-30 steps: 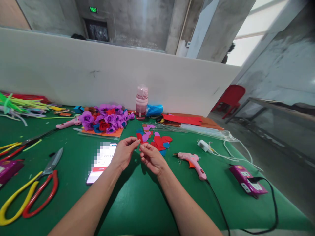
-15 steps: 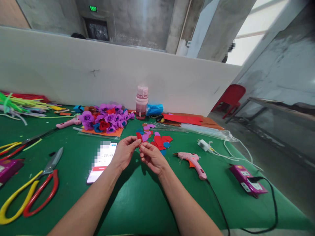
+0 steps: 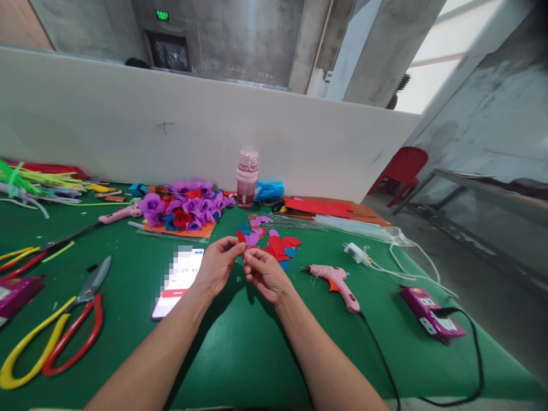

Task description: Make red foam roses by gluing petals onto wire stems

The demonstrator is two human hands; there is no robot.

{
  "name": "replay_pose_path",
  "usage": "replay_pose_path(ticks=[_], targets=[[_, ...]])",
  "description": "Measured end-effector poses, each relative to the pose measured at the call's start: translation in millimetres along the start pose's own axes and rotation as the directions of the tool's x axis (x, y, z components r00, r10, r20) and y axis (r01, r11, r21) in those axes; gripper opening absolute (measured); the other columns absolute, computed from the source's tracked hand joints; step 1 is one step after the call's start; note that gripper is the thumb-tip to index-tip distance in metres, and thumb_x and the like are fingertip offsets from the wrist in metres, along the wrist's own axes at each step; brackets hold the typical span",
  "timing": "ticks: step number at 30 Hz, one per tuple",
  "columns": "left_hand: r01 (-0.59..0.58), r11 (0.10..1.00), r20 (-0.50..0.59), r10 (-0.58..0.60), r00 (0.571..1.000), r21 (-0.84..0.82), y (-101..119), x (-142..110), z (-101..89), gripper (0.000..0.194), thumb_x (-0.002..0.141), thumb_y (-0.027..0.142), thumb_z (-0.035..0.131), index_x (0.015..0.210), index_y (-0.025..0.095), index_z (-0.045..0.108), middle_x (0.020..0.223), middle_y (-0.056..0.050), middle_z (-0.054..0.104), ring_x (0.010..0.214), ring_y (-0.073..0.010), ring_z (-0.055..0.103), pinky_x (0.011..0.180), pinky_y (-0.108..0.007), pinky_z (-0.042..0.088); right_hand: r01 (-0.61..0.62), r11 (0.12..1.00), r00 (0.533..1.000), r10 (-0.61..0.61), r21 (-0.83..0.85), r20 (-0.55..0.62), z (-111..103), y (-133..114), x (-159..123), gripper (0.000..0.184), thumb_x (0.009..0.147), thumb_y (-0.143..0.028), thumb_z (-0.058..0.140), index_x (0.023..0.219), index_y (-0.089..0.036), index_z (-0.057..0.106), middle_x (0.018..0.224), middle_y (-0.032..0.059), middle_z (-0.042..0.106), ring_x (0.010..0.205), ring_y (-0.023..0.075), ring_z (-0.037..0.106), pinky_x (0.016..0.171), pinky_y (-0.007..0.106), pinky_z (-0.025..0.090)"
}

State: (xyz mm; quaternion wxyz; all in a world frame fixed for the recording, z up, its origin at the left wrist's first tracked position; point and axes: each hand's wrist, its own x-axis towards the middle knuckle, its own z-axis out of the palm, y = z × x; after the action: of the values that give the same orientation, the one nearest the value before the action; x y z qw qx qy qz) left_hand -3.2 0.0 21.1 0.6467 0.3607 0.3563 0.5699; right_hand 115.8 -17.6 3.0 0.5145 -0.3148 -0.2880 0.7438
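Note:
My left hand and my right hand meet over the green table, fingertips pinched together on a small red felt piece held between them. Just behind the hands lies a loose heap of red, purple and blue felt petals. A phone lies flat beside my left wrist. To the right of my right hand rests a pink glue gun with a black cord.
Finished purple and red felt roses are piled at the back left near a second pink glue gun. A pink bottle stands by the white partition. Red and yellow scissors lie left. A purple box sits right.
The hands have stayed nearly still, with only slight finger movement on the red piece. The view has shifted a touch.

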Motion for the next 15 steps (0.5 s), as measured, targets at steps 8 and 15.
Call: replay_pose_path(ticks=[8, 15], targets=[[0.028, 1.000, -0.004, -0.028, 1.000, -0.006, -3.2, 3.8, -3.2, 0.030, 0.048, 0.026, 0.084, 0.068, 0.014, 0.066, 0.062, 0.001, 0.062, 0.058, -0.0082, 0.053, 0.058, -0.021, 0.041, 0.001, 1.000, 1.000, -0.001, 0.006, -0.022, -1.1, 0.4, 0.8, 0.034, 0.053, -0.032, 0.085, 0.069, -0.014, 0.062, 0.057, -0.0064, 0.057, 0.044, 0.0017, 0.050, 0.040, 0.011, 0.043], [0.021, 0.999, -0.019, -0.020, 1.000, 0.037, -3.7, 8.8, -9.6, 0.030, 0.053, 0.034, 0.083, 0.071, 0.013, 0.070, 0.063, 0.001, 0.062, 0.058, -0.0073, 0.051, 0.058, -0.020, 0.039, -0.042, 0.997, 0.998, 0.045, 0.072, -0.045, -1.1, -2.5, 1.5, 0.036, 0.050, -0.029, 0.087, 0.071, -0.013, 0.062, 0.058, -0.0071, 0.057, 0.044, 0.0003, 0.048, 0.038, 0.009, 0.040]])
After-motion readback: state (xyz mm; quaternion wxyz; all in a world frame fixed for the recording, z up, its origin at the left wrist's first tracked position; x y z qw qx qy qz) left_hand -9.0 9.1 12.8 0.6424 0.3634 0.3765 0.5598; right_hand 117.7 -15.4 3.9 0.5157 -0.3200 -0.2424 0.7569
